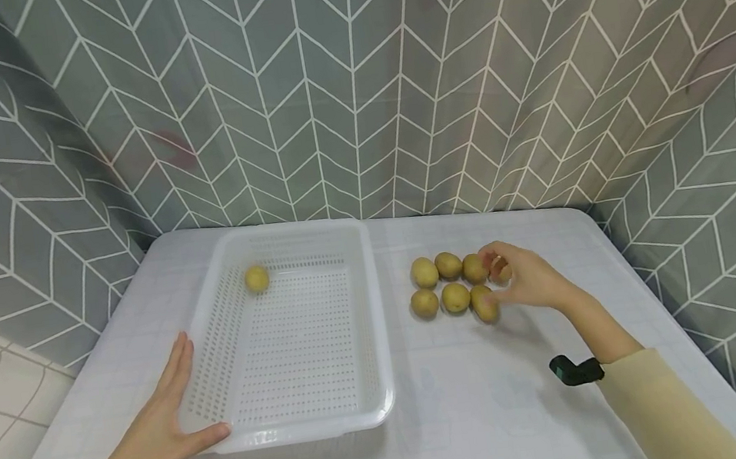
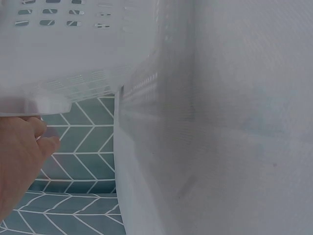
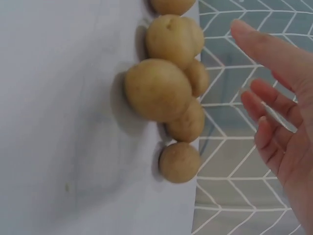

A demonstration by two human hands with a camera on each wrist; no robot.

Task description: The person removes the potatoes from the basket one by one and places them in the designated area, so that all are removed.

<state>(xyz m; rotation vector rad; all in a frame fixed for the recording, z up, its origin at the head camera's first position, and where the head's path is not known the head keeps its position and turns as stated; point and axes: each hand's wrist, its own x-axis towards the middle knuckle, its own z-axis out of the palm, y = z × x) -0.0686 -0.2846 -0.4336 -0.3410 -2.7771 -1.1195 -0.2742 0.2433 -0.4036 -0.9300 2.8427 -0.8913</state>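
Observation:
A white perforated plastic basket (image 1: 380, 321) lies on the table with one yellow potato (image 1: 257, 279) near its far left corner. My left hand (image 1: 168, 422) rests against the basket's near left corner, fingers straight along the side and thumb on the front rim. Several potatoes (image 1: 455, 298) sit in two rows right of the basket. Just over the right end of these rows is my right hand (image 1: 528, 276), thumb and fingers parted. In the right wrist view that hand (image 3: 288, 117) holds nothing, and the nearest potato (image 3: 158, 90) stands apart from it.
A pale cloth with faint print covers the table (image 1: 463, 418). Grey-green curtains (image 1: 336, 94) with white chevron lines hang behind and at both sides. A dark device (image 1: 576, 369) is strapped at the right wrist, beside a beige sleeve (image 1: 664, 408).

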